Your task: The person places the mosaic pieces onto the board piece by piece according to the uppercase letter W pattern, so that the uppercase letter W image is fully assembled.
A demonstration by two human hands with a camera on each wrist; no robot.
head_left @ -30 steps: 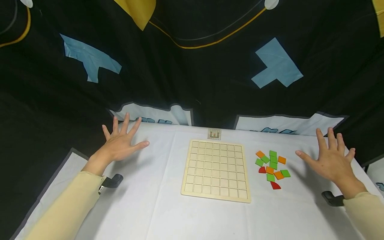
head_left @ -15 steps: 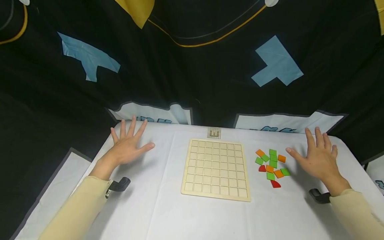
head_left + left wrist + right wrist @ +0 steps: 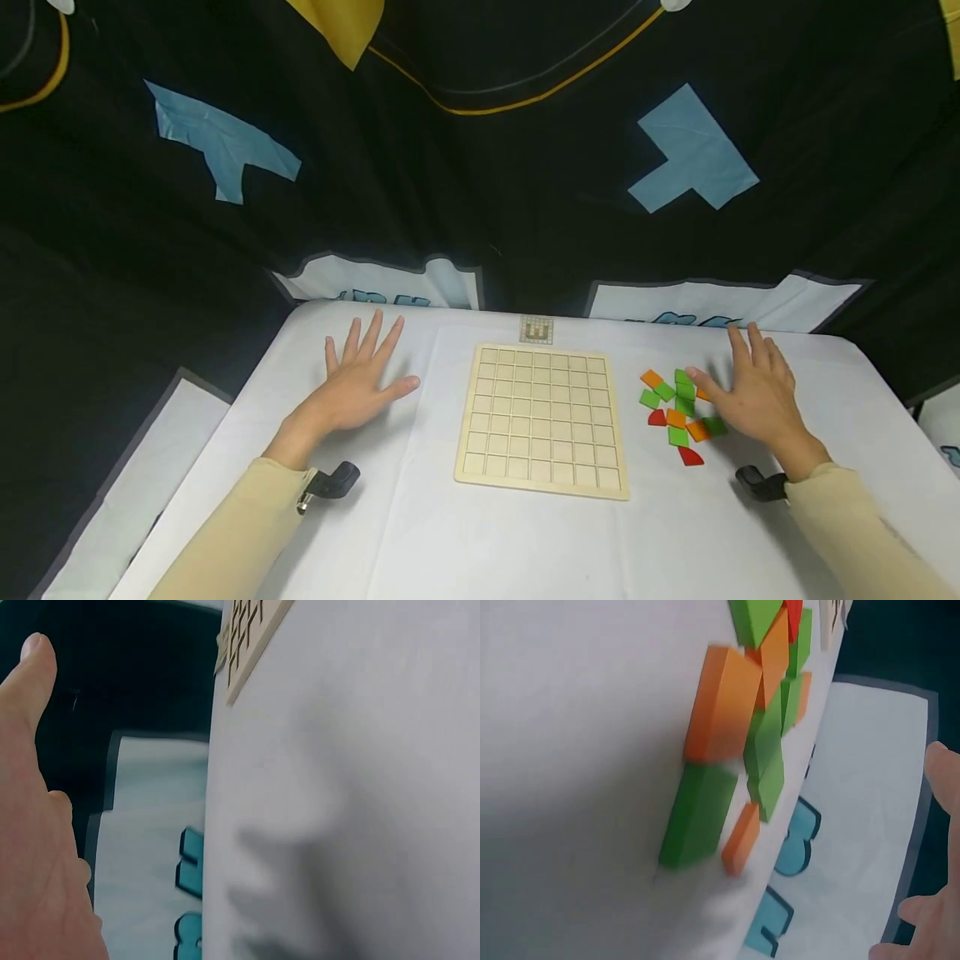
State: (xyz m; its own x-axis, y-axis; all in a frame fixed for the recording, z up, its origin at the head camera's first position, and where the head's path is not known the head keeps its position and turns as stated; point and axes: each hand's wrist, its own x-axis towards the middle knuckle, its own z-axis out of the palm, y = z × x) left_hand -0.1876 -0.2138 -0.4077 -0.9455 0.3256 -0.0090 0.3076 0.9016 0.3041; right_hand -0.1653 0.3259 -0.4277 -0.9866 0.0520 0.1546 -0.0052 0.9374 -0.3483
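A black curtain [image 3: 510,200] fills the upper half of the head view, above a white desk [image 3: 495,542] with a pale gridded board [image 3: 543,417] lying flat just below centre. The left hand [image 3: 360,387] hovers left of centre and the right hand [image 3: 761,396] at the right of the frame, each grip released with fingers extended above the desk. A small patterned card [image 3: 536,330] lies just beyond the board's top edge, and loose green, orange and red tiles [image 3: 676,418] lie right of centre, between board and right hand.

Left fingers [image 3: 389,341] and right fingers [image 3: 739,348] moved inward.
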